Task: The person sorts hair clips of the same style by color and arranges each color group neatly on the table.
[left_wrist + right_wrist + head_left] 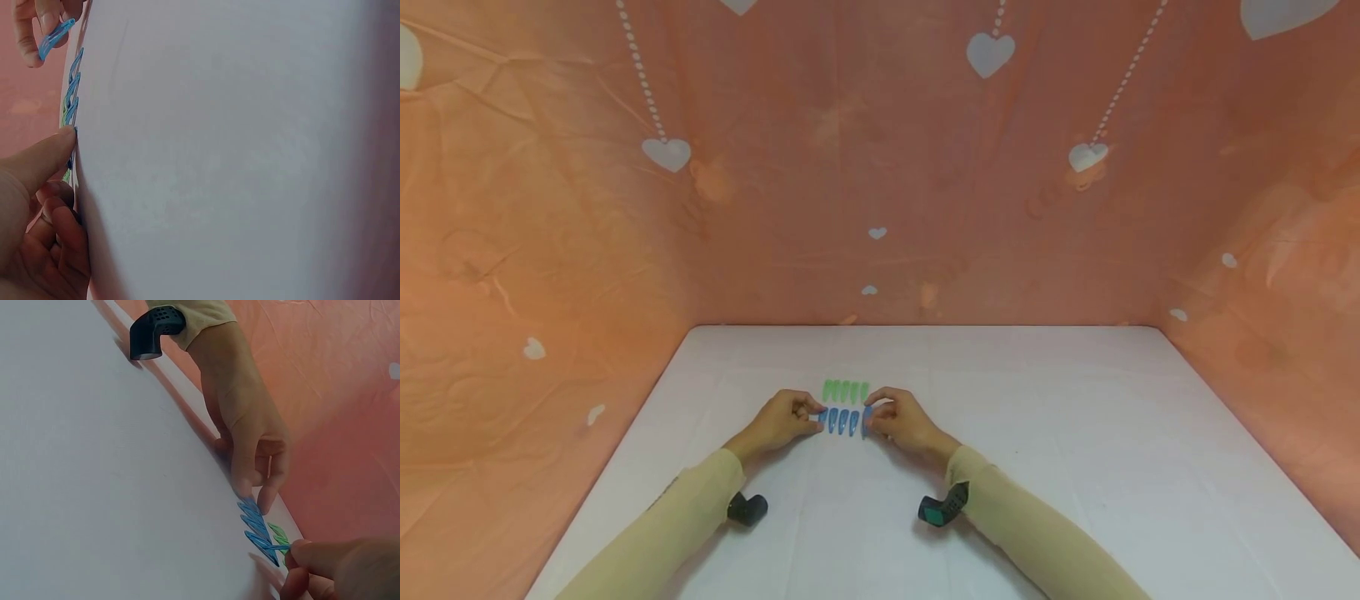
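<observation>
A row of blue snap hair clips (844, 421) lies on the white table, slanted side by side. Just behind it runs a row of green snap hair clips (846, 392). My left hand (786, 417) is at the left end of the blue row, its thumb and fingers pinching the leftmost blue clip (822, 416). At the other end, my right hand (906, 421) pinches a blue hair clip (56, 39) between thumb and fingers. In the left wrist view that clip is raised off the table; in the right wrist view it overlaps the nearest clip of the row.
The white table (1075, 417) stretches out on both sides of the hands. Orange cloth (880, 183) with white hearts hangs behind it and along both sides. A black wrist camera (748, 509) juts from the left sleeve, another camera (942, 507) from the right.
</observation>
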### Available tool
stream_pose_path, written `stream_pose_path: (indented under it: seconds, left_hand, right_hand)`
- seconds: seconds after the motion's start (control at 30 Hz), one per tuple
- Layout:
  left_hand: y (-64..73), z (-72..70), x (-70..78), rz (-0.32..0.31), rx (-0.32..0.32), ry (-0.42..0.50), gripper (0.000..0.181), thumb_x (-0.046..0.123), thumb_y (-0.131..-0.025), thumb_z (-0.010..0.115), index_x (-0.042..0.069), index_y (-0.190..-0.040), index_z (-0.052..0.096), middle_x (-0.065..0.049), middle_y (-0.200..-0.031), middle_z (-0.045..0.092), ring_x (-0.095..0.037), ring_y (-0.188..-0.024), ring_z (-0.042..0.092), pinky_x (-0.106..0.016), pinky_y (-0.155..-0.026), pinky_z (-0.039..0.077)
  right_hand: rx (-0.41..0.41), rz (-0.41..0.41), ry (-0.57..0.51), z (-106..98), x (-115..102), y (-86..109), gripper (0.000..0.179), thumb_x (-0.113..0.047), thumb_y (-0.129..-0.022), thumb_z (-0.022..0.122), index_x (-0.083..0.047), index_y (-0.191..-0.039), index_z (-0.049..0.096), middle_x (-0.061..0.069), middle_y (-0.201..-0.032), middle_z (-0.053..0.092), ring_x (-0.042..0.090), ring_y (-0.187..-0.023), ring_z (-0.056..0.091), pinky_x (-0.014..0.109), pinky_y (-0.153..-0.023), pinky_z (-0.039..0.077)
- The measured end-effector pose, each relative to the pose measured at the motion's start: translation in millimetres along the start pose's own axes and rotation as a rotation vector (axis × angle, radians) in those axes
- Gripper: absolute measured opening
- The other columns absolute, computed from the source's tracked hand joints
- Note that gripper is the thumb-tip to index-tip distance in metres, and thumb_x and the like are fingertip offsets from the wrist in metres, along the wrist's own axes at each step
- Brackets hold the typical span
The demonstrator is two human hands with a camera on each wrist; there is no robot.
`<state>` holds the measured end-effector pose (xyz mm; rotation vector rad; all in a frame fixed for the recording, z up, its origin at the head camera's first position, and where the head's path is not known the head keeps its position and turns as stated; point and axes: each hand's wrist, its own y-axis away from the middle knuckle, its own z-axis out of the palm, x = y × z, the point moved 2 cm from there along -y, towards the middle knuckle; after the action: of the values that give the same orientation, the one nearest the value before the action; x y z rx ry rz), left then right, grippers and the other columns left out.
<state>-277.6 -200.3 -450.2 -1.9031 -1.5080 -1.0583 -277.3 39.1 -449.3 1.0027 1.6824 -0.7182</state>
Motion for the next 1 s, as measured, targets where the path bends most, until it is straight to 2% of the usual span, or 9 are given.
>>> stream_pose_path:
  seconds: [0.13,0.27,0.37,0.63,1.0]
  left_hand:
    - [-0.9,0.7,-0.6,0.009,-0.002,0.009,0.025,0.005,-0.088,0.075,-0.004,-0.110,0.071,0.003,-0.064,0.050,-0.011,-0.063,0.044,-0.022,-0.061,0.038]
    - [-0.8,1.1,-0.2,0.008,-0.005,0.008,0.025,0.006,-0.088,0.075,-0.004,-0.111,0.071,0.003,-0.064,0.049,-0.010,-0.062,0.043,-0.022,-0.061,0.038]
    - [-0.1,0.9,0.8,0.006,-0.007,0.001,0.026,0.007,-0.089,0.075,-0.004,-0.112,0.071,0.003,-0.064,0.049,-0.010,-0.062,0.043,-0.022,-0.062,0.038]
    - [1.4,0.8,2.3,0.015,-0.010,0.018,0.027,0.006,-0.089,0.075,-0.005,-0.112,0.070,0.003,-0.065,0.048,-0.012,-0.064,0.043,-0.022,-0.062,0.038]
    - [0.1,1.2,0.7,-0.009,0.003,0.014,0.025,0.006,-0.088,0.075,-0.003,-0.112,0.071,0.003,-0.064,0.050,-0.012,-0.064,0.044,-0.022,-0.061,0.038]
  right_hand:
    - [-0.001,-0.012,-0.007,2.4,0.1,-1.1,0.027,0.008,-0.091,0.062,0.010,-0.118,0.057,0.023,-0.087,0.071,0.006,-0.064,0.054,0.019,-0.055,0.042]
    - [0.012,-0.009,0.019,5.2,1.1,-2.2,0.027,0.008,-0.090,0.063,0.009,-0.116,0.058,0.019,-0.083,0.070,0.007,-0.063,0.052,0.019,-0.056,0.041]
    - [0.022,-0.008,0.058,6.7,2.0,-2.6,0.026,0.007,-0.090,0.064,0.007,-0.116,0.060,0.014,-0.081,0.068,0.007,-0.063,0.051,0.020,-0.056,0.041]
    - [0.073,-0.011,0.182,7.1,2.3,-3.7,0.024,0.003,-0.088,0.069,0.005,-0.112,0.065,0.013,-0.087,0.069,0.008,-0.067,0.052,0.018,-0.059,0.041]
    - [0.113,0.071,0.277,7.5,1.7,-8.1,0.025,-0.005,-0.086,0.073,0.000,-0.111,0.069,0.003,-0.083,0.060,0.013,-0.069,0.049,0.022,-0.064,0.039]
